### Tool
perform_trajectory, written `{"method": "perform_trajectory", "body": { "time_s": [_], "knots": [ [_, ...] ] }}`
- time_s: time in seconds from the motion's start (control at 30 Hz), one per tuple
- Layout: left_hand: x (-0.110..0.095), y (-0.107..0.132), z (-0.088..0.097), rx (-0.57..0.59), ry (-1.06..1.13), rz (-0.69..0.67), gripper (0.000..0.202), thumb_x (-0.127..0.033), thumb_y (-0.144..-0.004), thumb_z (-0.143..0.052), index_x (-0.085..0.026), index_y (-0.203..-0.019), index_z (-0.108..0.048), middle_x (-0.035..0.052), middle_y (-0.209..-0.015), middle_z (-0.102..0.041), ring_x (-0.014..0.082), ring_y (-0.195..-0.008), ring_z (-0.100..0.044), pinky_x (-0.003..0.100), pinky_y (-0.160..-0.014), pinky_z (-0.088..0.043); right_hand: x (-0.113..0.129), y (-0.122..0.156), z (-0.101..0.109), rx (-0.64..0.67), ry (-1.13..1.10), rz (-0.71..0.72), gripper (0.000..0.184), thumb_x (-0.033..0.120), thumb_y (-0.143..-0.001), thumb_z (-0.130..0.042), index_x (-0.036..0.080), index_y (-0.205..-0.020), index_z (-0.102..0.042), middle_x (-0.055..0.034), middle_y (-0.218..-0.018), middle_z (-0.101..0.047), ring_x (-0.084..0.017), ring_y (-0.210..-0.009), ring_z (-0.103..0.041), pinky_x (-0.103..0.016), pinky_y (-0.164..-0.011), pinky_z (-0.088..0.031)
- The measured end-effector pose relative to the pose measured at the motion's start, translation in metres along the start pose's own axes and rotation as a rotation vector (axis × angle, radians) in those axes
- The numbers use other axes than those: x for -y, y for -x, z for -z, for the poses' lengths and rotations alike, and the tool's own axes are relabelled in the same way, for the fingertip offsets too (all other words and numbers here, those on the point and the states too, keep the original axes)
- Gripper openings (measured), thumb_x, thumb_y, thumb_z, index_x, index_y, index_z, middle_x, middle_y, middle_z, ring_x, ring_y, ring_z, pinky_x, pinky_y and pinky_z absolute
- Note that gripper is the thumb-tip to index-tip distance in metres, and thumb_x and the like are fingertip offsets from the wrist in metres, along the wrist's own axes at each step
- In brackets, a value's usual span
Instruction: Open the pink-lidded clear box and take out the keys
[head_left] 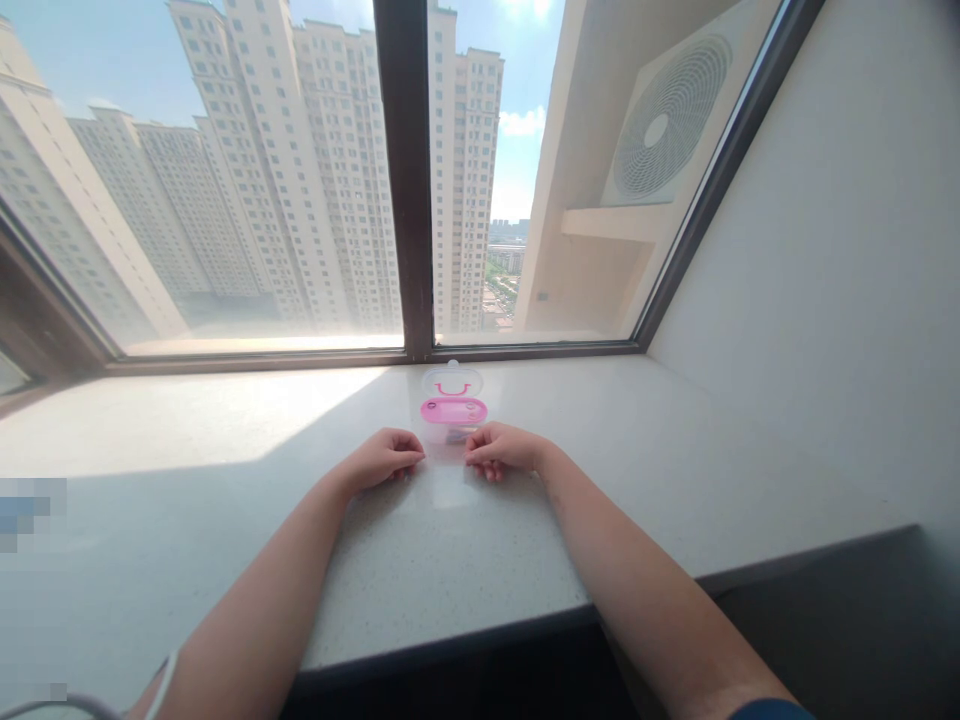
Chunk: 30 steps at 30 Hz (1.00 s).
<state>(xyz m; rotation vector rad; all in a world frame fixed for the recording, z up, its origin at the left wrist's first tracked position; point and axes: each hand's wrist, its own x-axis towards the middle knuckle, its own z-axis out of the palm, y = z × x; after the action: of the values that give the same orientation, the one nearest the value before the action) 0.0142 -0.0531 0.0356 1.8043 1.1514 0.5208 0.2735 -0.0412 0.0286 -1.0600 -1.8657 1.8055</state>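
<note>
As the clear case (452,388) with its pink insert (453,410) lies flat on the windowsill (675,470) close to the window frame (525,350), the left hand (382,458) and right hand (501,450) flank its near end, fingers curled narrow and touching it, probably steadying both sides; an actual grip cannot be told

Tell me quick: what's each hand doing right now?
Left hand: fingers curled against the clear pink case; grip cannot be told.
Right hand: fingers curled against its other side; grip unclear.

1 head view looks forward and down, close over the windowsill (675,450).
</note>
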Motion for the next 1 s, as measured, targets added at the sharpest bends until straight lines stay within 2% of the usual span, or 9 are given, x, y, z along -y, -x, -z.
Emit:
{"method": "perform_trajectory", "body": {
  "time_s": [1.0],
  "knots": [
    [0.0012,-0.0009,0.0005,0.020,0.008,-0.006,0.030,-0.042,-0.073,-0.059,-0.013,-0.080,-0.063,0.0001,-0.061,-0.058,0.0113,-0.051,-0.045,0.024,-0.050,-0.033,-0.0002,-0.0005,0.0004,0.014,0.015,0.016,0.018,0.027,-0.076,-0.067,0.012,-0.073,-0.057,-0.0008,-0.059,-0.062,-0.007,-0.044,-0.056,-0.016,-0.041,-0.043]
  ]
}}
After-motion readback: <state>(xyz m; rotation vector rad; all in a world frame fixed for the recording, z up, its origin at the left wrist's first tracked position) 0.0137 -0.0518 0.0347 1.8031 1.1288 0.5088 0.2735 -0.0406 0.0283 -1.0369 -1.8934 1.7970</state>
